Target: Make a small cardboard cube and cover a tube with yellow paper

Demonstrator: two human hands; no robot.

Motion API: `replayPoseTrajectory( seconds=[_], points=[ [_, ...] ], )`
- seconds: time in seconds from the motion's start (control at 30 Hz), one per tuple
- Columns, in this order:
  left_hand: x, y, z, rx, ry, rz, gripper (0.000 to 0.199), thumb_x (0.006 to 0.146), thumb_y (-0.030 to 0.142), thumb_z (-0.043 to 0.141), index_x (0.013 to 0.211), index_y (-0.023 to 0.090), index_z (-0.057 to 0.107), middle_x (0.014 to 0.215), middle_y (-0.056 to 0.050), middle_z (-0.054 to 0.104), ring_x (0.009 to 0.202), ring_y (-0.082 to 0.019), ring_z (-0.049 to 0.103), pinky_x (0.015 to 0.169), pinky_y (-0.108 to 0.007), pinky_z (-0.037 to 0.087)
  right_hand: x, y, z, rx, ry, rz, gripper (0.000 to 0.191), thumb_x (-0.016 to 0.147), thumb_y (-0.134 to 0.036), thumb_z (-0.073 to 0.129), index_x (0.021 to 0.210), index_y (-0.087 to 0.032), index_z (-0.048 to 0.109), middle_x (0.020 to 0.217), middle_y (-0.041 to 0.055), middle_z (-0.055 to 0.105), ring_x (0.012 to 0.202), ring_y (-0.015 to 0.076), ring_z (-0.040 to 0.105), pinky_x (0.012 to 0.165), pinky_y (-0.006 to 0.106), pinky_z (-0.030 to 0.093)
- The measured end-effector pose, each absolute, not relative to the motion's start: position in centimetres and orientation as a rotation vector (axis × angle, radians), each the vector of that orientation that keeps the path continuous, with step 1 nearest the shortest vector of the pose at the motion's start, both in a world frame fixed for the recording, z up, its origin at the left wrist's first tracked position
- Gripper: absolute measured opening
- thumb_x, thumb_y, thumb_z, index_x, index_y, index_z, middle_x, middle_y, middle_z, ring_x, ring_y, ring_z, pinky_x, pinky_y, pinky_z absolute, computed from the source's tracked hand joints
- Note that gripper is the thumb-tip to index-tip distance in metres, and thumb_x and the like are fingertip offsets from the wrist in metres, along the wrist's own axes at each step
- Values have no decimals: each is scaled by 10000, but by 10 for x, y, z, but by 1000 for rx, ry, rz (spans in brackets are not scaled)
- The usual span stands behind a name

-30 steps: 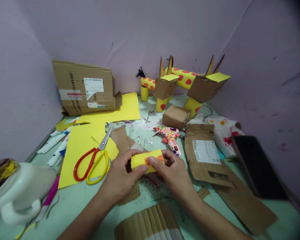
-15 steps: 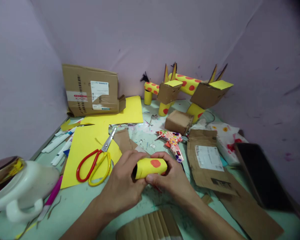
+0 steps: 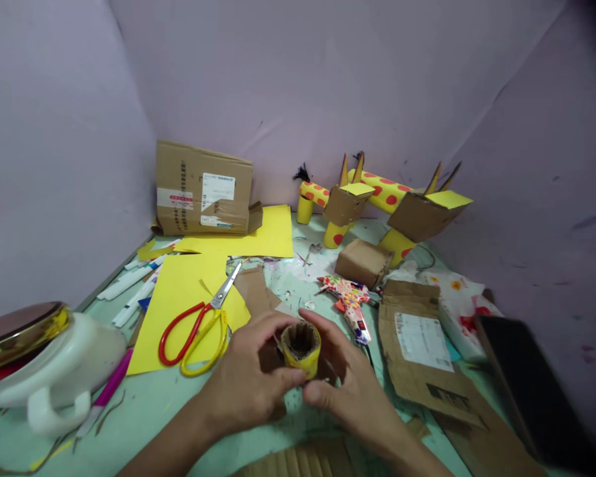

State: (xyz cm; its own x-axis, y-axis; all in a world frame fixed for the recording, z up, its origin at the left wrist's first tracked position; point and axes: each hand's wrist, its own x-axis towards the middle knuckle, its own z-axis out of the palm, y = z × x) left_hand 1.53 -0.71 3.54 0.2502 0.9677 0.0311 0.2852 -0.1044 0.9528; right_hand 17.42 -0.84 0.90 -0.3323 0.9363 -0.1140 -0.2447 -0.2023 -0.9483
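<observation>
Between my hands, a short yellow-covered cardboard tube (image 3: pixel 305 361) points its open end up toward the camera, showing corrugated brown inside. My left hand (image 3: pixel 255 371) grips its left side, thumb on the front. Curved around the right side, my right hand (image 3: pixel 342 381) has its fingers apart, with the index fingertip by the rim and the thumb low in front; whether it touches the tube is unclear. Red-and-yellow-handled scissors (image 3: pixel 211 318) lie open on yellow paper (image 3: pixel 151 331) to the left. A patterned glue gun (image 3: pixel 350 301) lies beyond my right hand.
Two spotted cardboard animals (image 3: pixel 347 207) (image 3: pixel 422 215) stand at the back beside a small brown box (image 3: pixel 362 262). A large carton (image 3: pixel 203 192) leans on the wall. Flattened cardboard (image 3: pixel 412 371) and a phone (image 3: pixel 531 384) are right; a white mug (image 3: pixel 79 358) is left.
The tube has turned from lying sideways to opening upward, and its red dot is out of sight. My right hand's fingers have spread. The view has shifted slightly.
</observation>
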Motion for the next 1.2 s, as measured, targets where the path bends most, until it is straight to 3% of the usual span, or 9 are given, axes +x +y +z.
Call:
replayPoseTrajectory(
  seconds=[0.1,0.23,0.37,0.5,0.6,0.87,1.0,1.13,1.2],
  points=[
    [21,-14,29,1791,1209,966,503,653,70,627,1130,207,542,1123,-65,608,1048,-229,568,927,-357,453,170,-11,7,-976,-1124,1651,881,385,-179,907,1178,-283,535,1190,43,625,1129,277,550,956,370,410],
    [23,-20,18,2032,1052,1007,652,694,45,530,1295,252,383,1206,-71,565,1085,-210,553,938,-330,451,169,-9,1,-967,-1082,1543,573,463,-217,885,974,-250,627,881,-3,682,865,230,625,799,335,479],
    [23,-20,15,1964,1190,1085,540,770,86,491,1271,255,383,1158,-70,562,1042,-193,566,920,-339,466,174,-7,0,-943,-1110,1472,412,534,-252,858,874,-238,626,884,8,688,850,220,631,769,322,482],
    [25,-16,16,1703,1392,1132,371,791,129,471,1157,192,472,1000,-70,593,871,-175,607,806,-344,522,179,-7,-1,-988,-1149,1388,363,582,-263,822,885,-240,621,939,32,685,853,223,628,759,333,480],
    [26,-14,15,1592,1392,1173,308,795,165,485,1102,171,515,953,-64,606,775,-153,615,719,-304,542,180,-8,-3,-978,-1093,1401,331,608,-287,797,878,-242,612,865,20,672,781,207,618,697,318,485],
    [25,-15,14,1616,1389,1127,259,799,157,504,1045,199,572,901,-43,642,772,-156,628,703,-283,538,178,-9,-3,-907,-1073,1421,257,643,-286,777,768,-235,558,719,-19,614,702,169,572,640,270,460],
    [26,-19,20,1703,1297,1027,419,717,110,555,1118,228,540,1007,-53,653,902,-197,626,829,-333,524,178,-9,-4,-889,-1053,1413,249,654,-276,776,769,-235,559,720,-25,603,693,160,563,651,267,459],
    [33,-26,14,1755,1266,838,729,641,129,645,1318,218,392,1284,-110,544,1171,-282,514,1023,-446,395,176,-11,-3,-840,-900,1489,271,644,-280,791,806,-256,575,767,-24,600,745,170,577,665,273,476],
    [37,-27,9,1720,1259,801,776,658,172,657,1362,208,333,1360,-127,484,1243,-303,451,1059,-474,342,172,-13,-2,-822,-834,1541,365,580,-312,839,849,-268,597,848,-11,621,813,188,595,706,286,485]
  ],
)
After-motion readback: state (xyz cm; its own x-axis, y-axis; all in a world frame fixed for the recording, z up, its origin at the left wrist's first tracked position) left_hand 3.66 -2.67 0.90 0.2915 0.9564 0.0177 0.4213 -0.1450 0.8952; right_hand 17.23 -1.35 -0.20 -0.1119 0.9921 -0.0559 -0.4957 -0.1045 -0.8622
